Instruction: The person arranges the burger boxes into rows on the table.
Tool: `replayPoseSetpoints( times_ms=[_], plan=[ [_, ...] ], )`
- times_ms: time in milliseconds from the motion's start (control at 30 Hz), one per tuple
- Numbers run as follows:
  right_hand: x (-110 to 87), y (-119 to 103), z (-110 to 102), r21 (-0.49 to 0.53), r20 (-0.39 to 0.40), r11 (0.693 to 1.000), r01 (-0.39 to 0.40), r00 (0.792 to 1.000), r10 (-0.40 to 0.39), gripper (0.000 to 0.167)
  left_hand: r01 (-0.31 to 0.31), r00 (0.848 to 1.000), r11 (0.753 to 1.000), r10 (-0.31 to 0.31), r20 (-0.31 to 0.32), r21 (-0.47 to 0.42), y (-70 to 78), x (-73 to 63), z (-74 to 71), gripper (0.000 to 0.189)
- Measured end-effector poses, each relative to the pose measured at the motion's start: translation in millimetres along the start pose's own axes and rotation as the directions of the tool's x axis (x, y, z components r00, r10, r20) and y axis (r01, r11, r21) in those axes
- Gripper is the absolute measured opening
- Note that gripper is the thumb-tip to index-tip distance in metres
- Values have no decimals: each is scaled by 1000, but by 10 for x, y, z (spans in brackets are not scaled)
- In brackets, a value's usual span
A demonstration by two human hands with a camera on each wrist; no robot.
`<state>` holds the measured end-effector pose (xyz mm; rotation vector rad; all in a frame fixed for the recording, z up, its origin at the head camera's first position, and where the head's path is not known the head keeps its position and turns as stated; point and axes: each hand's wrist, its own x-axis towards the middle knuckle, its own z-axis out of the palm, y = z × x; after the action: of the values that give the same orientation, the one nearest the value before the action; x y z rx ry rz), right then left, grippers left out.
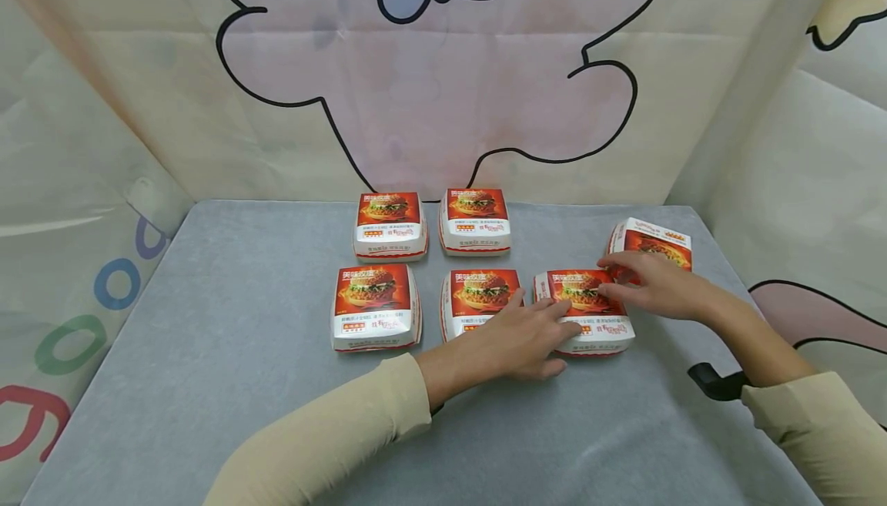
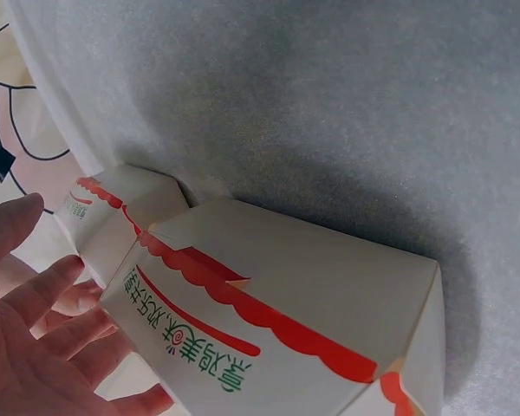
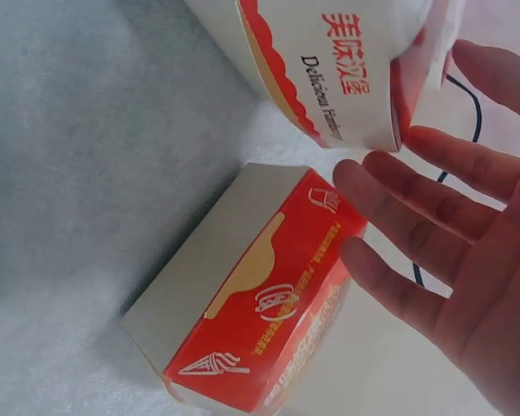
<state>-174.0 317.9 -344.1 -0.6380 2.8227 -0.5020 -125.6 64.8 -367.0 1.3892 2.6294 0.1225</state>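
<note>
My left hand (image 1: 530,334) reaches over two front-row burger boxes, the middle one (image 1: 478,290) and the right one (image 1: 589,290). Its fingers are spread and fairly straight, with the fingertips over the right box's left part. Seen from the left wrist, the hand (image 2: 43,321) lies along a white box side (image 2: 277,303) with a red scalloped band. My right hand (image 1: 647,283) is between that right box and a turned burger box (image 1: 658,242) behind it, covering part of the latter. In the right wrist view its fingers (image 3: 425,230) are extended beside two boxes.
Another burger box (image 1: 374,306) sits at the front left. Two more, a left one (image 1: 390,225) and a right one (image 1: 475,221), stand in the back row. All rest on a grey cloth-covered table (image 1: 242,352), with a printed curtain (image 1: 416,105) behind.
</note>
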Motion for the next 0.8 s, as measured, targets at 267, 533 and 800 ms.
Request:
replayPoseSetpoints(
  times_ms=[267, 533, 800],
  plan=[
    [-39, 140, -114, -62, -194, 989, -135, 974, 121, 44, 7, 1000, 1000, -7, 11, -8, 8, 6, 1, 55],
    [-84, 403, -159, -48, -120, 923, -381, 920, 373, 76, 12, 999, 1000, -11, 35, -19, 1, 16, -7, 57],
    [-132, 572, -153, -40, -14, 912, -408, 913, 408, 79, 10, 1000, 1000, -10, 20, -18, -3, 17, -8, 56]
  ],
)
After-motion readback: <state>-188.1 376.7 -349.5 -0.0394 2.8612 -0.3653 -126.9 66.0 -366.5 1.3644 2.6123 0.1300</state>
